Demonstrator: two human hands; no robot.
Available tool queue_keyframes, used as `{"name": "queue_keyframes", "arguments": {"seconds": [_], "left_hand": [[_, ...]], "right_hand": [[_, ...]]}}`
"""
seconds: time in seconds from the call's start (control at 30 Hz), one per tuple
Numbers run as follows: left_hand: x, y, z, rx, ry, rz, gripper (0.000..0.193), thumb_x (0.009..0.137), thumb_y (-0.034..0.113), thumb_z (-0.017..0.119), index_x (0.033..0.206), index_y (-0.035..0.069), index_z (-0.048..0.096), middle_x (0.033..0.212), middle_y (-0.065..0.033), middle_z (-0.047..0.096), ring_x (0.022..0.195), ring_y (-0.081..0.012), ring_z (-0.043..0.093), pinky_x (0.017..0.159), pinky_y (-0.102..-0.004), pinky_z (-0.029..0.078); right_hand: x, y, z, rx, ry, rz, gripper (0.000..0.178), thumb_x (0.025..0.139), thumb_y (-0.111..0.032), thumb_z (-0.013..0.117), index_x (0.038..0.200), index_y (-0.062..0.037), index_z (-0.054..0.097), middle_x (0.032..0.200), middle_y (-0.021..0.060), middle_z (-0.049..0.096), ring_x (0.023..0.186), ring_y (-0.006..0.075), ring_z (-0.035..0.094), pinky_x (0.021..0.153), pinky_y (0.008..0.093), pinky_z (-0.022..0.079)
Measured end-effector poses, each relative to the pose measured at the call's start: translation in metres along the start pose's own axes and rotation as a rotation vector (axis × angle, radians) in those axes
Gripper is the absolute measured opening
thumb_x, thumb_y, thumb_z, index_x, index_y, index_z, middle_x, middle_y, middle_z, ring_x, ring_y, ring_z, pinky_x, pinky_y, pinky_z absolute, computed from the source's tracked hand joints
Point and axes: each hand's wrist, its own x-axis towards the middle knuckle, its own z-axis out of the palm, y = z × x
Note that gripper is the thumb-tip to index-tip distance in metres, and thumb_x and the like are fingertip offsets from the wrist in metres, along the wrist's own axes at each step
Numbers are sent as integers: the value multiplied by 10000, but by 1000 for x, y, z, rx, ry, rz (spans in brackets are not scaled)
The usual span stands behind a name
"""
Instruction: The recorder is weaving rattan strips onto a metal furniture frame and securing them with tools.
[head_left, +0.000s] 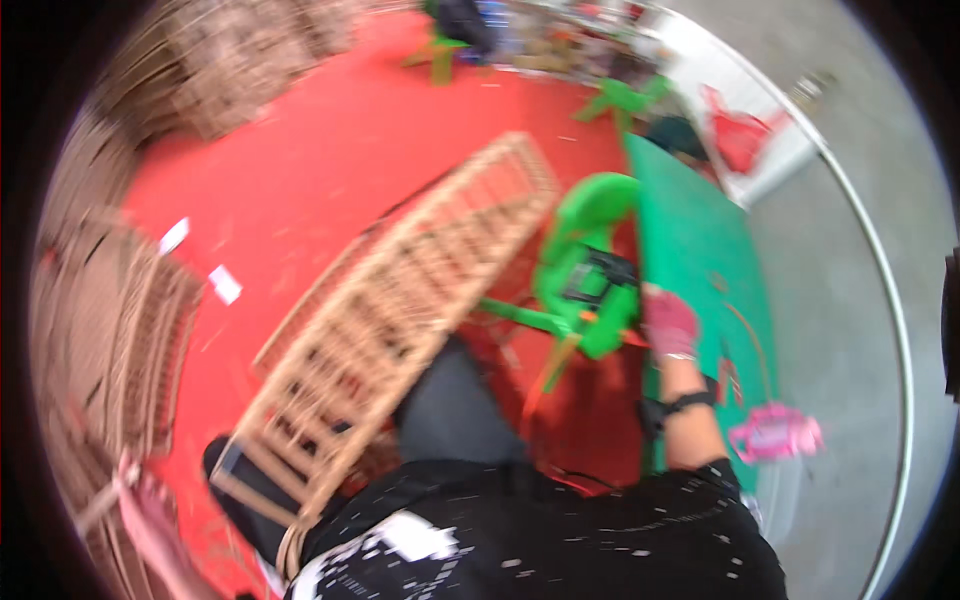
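Observation:
A long tan lattice frame (385, 335), wicker or rattan by its look, lies slantwise across my lap and legs. Neither hand touches it. My left hand (148, 500) is out at the lower left, fingers closed on a pale strip (98, 508) beside stacked brown woven panels (150, 350). On the right, my right hand (671, 322), in a pink glove, is at the near side of a green tabletop (700, 240). Motion blur smears its fingers, so whether it grips anything is unclear.
A green plastic chair (590, 260) with a dark object on its seat stands between the frame and the table. A pink object (775, 433) lies on the table's near right. White slips (225, 285) lie on the red floor (300, 180). Brown stacks (230, 60) line the far left.

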Motion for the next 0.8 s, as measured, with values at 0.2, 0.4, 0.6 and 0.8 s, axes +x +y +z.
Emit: {"name": "queue_keyframes", "arguments": {"seconds": [0.2, 0.4, 0.6, 0.8], "left_hand": [[-41, 30, 44, 313, -353, -56, 363, 996, 303, 495, 1248, 50, 559, 984, -2, 617, 760, -37, 519, 664, -189, 417], [-61, 26, 65, 621, -85, 336, 226, 957, 180, 573, 964, -37, 636, 833, -80, 634, 651, -134, 523, 567, -247, 408], [-58, 17, 43, 750, -113, 482, 235, 933, 193, 619, 981, -36, 644, 840, -87, 638, 668, -138, 528, 576, -257, 429], [-41, 13, 40, 414, -134, 136, 254, 962, 162, 570, 1170, 16, 572, 847, 18, 554, 678, -27, 453, 564, -174, 364]], "right_hand": [[-13, 23, -1, 8, -89, 207, 447, 843, -543, 543, 909, -110, 631, 938, 139, 675, 882, 355, 641, 759, 468, 495], [-1, 64, 16, -20, 156, 209, 367, 810, -456, 623, 946, -116, 597, 971, 127, 651, 895, 345, 629, 766, 454, 493], [17, 120, 15, -119, 357, 236, 405, 783, -347, 660, 1102, -111, 580, 1172, 124, 565, 1128, 303, 531, 927, 448, 425], [1, 175, -28, -240, 150, 749, 485, 777, -390, 647, 1173, -119, 579, 1243, 122, 564, 1132, 323, 566, 927, 449, 458]]}}
